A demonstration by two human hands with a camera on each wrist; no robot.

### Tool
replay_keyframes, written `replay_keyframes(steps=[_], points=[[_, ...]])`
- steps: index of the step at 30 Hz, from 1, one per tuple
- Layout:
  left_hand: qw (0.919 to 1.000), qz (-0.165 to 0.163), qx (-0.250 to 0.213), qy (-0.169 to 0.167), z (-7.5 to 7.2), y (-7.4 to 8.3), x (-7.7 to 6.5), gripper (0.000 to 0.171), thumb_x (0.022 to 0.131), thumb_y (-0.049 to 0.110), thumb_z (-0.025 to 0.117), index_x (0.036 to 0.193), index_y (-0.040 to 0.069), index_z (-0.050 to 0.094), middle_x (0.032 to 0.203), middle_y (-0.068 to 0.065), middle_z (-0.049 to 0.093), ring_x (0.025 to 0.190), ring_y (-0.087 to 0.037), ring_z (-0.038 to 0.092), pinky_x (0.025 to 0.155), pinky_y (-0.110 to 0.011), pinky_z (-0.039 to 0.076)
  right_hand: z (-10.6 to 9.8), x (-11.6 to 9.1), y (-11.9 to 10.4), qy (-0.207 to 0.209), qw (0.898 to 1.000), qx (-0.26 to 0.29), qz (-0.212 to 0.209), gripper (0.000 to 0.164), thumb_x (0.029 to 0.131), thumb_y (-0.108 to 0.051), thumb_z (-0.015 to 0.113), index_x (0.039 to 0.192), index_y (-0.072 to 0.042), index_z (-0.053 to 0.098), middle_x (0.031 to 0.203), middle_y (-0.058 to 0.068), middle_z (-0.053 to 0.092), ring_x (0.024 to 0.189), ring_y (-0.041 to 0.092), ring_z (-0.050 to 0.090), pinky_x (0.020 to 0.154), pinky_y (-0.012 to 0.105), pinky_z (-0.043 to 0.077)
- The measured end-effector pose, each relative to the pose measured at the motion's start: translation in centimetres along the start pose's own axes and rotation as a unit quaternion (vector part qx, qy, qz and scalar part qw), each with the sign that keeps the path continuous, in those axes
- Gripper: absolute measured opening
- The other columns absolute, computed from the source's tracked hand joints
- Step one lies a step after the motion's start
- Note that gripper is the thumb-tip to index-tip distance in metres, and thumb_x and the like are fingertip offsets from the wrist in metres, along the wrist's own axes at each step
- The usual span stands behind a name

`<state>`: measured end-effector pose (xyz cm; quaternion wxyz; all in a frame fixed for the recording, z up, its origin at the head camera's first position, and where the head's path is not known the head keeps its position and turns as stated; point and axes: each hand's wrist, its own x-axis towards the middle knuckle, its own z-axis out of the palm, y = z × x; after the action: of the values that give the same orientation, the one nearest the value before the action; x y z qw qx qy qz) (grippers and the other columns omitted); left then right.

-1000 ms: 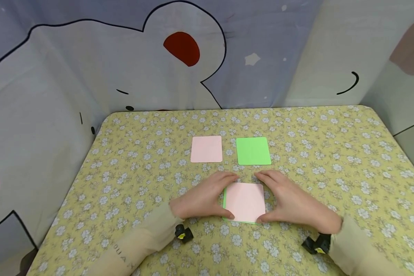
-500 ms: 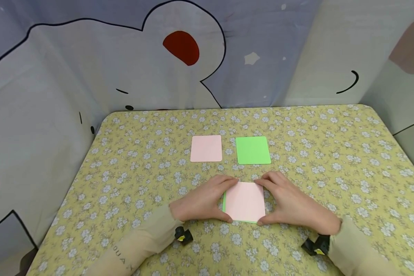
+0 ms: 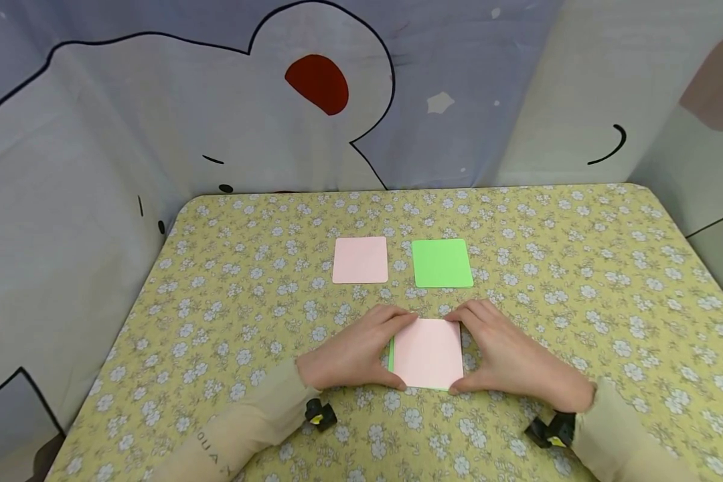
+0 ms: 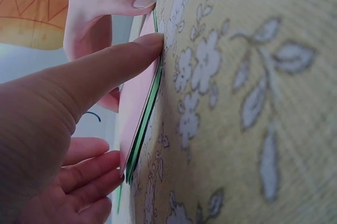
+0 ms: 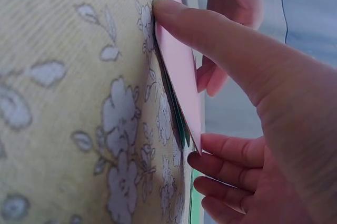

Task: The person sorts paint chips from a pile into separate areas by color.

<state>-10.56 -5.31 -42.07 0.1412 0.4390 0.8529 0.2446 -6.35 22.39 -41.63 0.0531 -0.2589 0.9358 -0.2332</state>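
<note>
Squarely between two bare hands, a stack of rounded-corner square cards lies on a yellow floral tablecloth, a pink card uppermost. Its outline is close to square, so no side stands out as a long axis; its left and right edges run roughly away from the person, its near and far edges crosswise. Green shows from beneath the pink along the stack's left edge and in a thin line along its near edge. Both wrist views show several green layers under the pink one, their edges slightly parted.

At the stack's left side, the left hand is curved into a wide C, thumb at the near left corner and fingertips at the far left corner, holding the stack by its edges. At the stack's right side, the right hand mirrors it, thumb at the near right corner, fingertips at the far right corner, with the same broad hold.

Beyond the stack and to its left lies a single-looking pink card; beyond the stack and slightly to its right lies a green card, apart from the pink one. Farther beyond the stack hangs a cartoon-printed curtain.
</note>
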Motion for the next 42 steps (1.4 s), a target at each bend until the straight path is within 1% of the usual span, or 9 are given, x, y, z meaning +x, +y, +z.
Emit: replay_keyframes(steps=[6,9,14,17,23,26,30,37,42], points=[[1.0,0.002,0.003,0.001,0.0,0.0,0.0,0.106,0.074,0.048,0.091,0.155,0.005,0.04,0.15,-0.004,0.043,0.133,-0.016,0.041,0.108,-0.026,0.042,0.0,0.0,-0.1,0.007,1.0,-0.006,-0.008,0.097,0.056,-0.053,0.098,0.131,-0.005,0.059,0.126,0.002,0.053,0.115,0.02,0.048,0.092,0.042,0.052],[1.0,0.0,0.006,0.001,0.0,0.0,-0.1,0.106,0.073,0.048,0.091,0.155,0.005,0.039,0.15,-0.004,0.043,0.132,-0.017,0.042,0.107,-0.026,0.042,-0.1,0.0,-0.2,0.009,1.0,-0.011,-0.013,0.099,0.057,-0.052,0.098,0.133,-0.004,0.058,0.125,0.003,0.053,0.114,0.019,0.047,0.089,0.041,0.053],[1.0,0.0,0.007,0.003,0.1,-0.1,-0.1,0.106,0.073,0.048,0.091,0.156,0.005,0.039,0.15,-0.005,0.044,0.133,-0.017,0.042,0.107,-0.026,0.043,-0.2,-0.2,-0.4,0.007,1.0,-0.008,-0.018,0.106,0.056,-0.052,0.099,0.14,-0.004,0.056,0.126,0.002,0.05,0.112,0.017,0.045,0.083,0.039,0.053],[1.0,-0.001,0.009,0.002,0.2,-0.1,-0.1,0.106,0.074,0.05,0.09,0.156,0.005,0.039,0.151,-0.005,0.043,0.134,-0.018,0.042,0.108,-0.027,0.043,-0.2,-0.2,-0.4,0.01,1.0,-0.005,-0.021,0.108,0.055,-0.051,0.099,0.141,-0.004,0.055,0.127,0.002,0.048,0.112,0.017,0.044,0.083,0.038,0.053],[0.9999,-0.013,0.009,0.002,0.1,-0.2,-0.1,0.111,0.073,0.053,0.09,0.157,0.005,0.036,0.154,-0.005,0.041,0.138,-0.019,0.039,0.112,-0.03,0.04,-0.2,0.0,-0.6,0.025,0.999,-0.001,-0.028,0.107,0.055,-0.051,0.097,0.141,-0.002,0.055,0.129,0.003,0.047,0.115,0.017,0.043,0.086,0.038,0.054],[0.9999,-0.01,0.008,0.008,0.1,-0.3,-0.1,0.114,0.071,0.054,0.09,0.157,0.004,0.036,0.155,-0.007,0.039,0.139,-0.019,0.038,0.114,-0.03,0.037,-0.3,0.1,-0.6,0.033,0.999,0.0,-0.031,0.108,0.056,-0.053,0.097,0.141,-0.001,0.054,0.131,0.003,0.047,0.117,0.017,0.043,0.088,0.038,0.054],[0.9997,-0.008,0.008,0.02,0.0,-0.4,-0.1,0.114,0.071,0.054,0.09,0.157,0.002,0.036,0.155,-0.008,0.038,0.14,-0.02,0.037,0.114,-0.03,0.036,-0.5,0.5,-0.6,0.045,0.998,0.001,-0.042,0.107,0.056,-0.054,0.096,0.14,0.0,0.055,0.133,0.005,0.047,0.118,0.019,0.044,0.089,0.04,0.055],[0.9988,-0.028,0.022,0.033,-0.4,-0.6,-0.2,0.116,0.073,0.056,0.088,0.159,0.003,0.031,0.158,-0.01,0.034,0.143,-0.022,0.034,0.115,-0.033,0.036,-1.0,1.7,-0.4,0.055,0.997,0.008,-0.061,0.106,0.057,-0.052,0.096,0.14,0.001,0.055,0.131,0.005,0.049,0.116,0.019,0.043,0.085,0.04,0.053],[0.9977,-0.036,0.014,0.055,-1.0,-0.8,-0.2,0.11,0.078,0.05,0.088,0.159,0.002,0.031,0.16,-0.011,0.032,0.145,-0.023,0.033,0.115,-0.034,0.037,-1.4,2.8,-0.3,0.057,0.996,0.014,-0.065,0.103,0.059,-0.049,0.096,0.14,0.0,0.056,0.13,0.006,0.049,0.116,0.021,0.043,0.086,0.041,0.052]])
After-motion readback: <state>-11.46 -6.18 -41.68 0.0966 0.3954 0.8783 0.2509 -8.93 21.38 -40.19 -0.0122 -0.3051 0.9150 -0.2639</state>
